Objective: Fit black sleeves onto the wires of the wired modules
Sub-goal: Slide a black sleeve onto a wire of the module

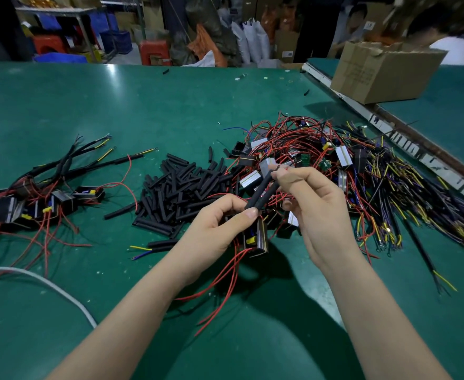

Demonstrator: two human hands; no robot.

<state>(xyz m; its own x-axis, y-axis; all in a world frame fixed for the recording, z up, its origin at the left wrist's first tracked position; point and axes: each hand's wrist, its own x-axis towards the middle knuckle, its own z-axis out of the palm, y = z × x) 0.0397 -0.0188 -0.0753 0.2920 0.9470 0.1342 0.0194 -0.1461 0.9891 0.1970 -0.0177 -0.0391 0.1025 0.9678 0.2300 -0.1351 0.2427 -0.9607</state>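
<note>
Your left hand (219,223) held a wired module (255,237) above the table (88,100) while your right hand (307,204) pinched two black sleeves (263,190).

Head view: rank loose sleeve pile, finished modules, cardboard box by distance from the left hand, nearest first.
1. Loose sleeve pile, just left of the left hand.
2. Finished modules, far left of the table.
3. Cardboard box, far right corner.

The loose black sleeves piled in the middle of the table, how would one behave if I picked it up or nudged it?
Likely light and fairly stiff: the sleeves lie mostly straight in the pile. Being round tubes, a nudged one might roll on the smooth table. Probably not fragile; they look rubbery.
</note>
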